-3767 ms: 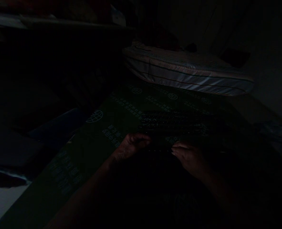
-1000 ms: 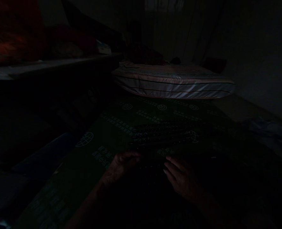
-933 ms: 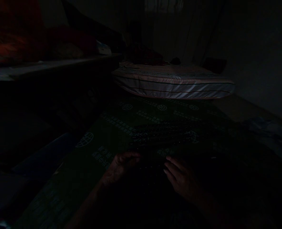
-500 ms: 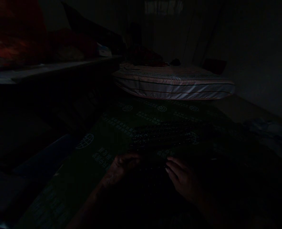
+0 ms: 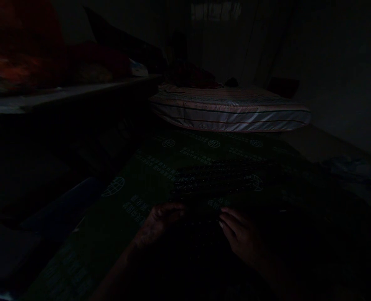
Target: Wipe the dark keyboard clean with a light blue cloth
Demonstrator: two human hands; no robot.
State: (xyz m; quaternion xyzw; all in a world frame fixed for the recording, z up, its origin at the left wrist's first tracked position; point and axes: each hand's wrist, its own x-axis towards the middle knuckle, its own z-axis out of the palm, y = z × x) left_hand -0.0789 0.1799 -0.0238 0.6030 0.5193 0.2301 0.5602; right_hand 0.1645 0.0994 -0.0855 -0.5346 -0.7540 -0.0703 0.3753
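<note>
The room is very dark. My left hand (image 5: 160,219) is curled, its fingers bent in over the near edge of a dark, speckled material (image 5: 216,182), and what they hold is hidden. My right hand (image 5: 240,234) lies a hand's width to the right. Its fingers are stretched toward the left, close together, with the tips resting on the same dark material. The material is spread on a green sheet (image 5: 131,184) printed with pale globe marks and lettering.
A pale striped mattress (image 5: 232,113) lies on the floor beyond the green sheet. A low ledge (image 5: 72,94) with reddish cloth on it runs along the left. A wall (image 5: 345,83) stands at the right, with a bluish bundle (image 5: 354,171) below it.
The view tilted up since the oldest frame. Over the last second my right fingers drew closer together, and both hands stayed in place on the dark material.
</note>
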